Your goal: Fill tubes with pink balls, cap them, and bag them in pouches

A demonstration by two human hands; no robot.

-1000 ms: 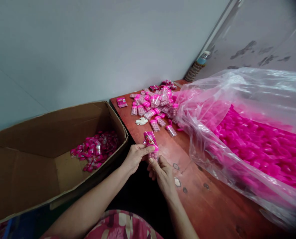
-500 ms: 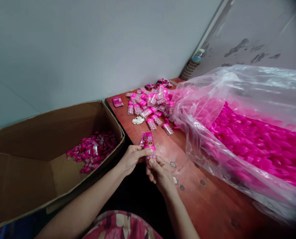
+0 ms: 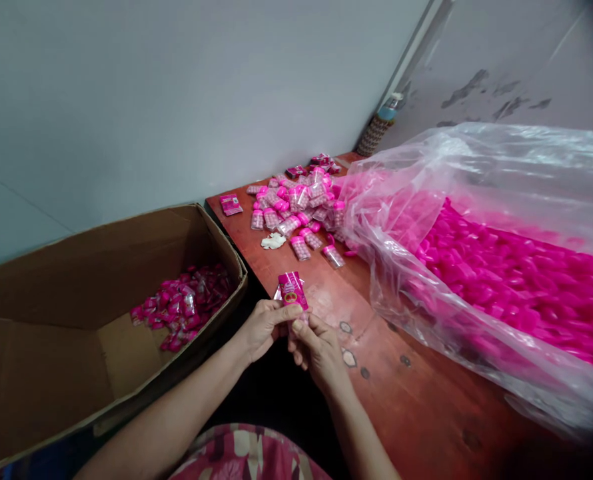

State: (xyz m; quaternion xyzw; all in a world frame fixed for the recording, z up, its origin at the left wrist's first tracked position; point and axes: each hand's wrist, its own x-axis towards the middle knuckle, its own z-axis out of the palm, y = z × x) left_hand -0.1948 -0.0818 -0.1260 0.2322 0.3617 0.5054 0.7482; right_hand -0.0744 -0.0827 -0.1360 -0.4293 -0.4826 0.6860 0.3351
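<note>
Close to the table's near-left edge, my left hand [image 3: 269, 327] pinches a glossy pink printed label sleeve [image 3: 292, 291], thumb across its lower part. My right hand [image 3: 319, 343] is closed just below, thumb and fingers gripping the lower end, where a bit of a small clear bottle of pink candies [image 3: 301, 317] shows. The fingers hide most of this bottle, so how far the sleeve covers it cannot be seen. Farther back lies a pile of similar pink-capped candy bottles [image 3: 296, 200], several of them loose at its front.
A cardboard box [image 3: 131, 360] holding a heap of pink wrapped bottles [image 3: 186, 303] stands left. On the red table [image 3: 401, 393] are a clear plastic bag [image 3: 391, 257] of pink caps [image 3: 516, 280], a crumpled white scrap [image 3: 273, 241], flat pink sleeves [image 3: 230, 204] and a woven-covered bottle [image 3: 376, 130].
The sleeve has turned slightly, leaning more to the left, and less of the bottle shows below it. Both hands keep their grip. The whole view has shifted a little.
</note>
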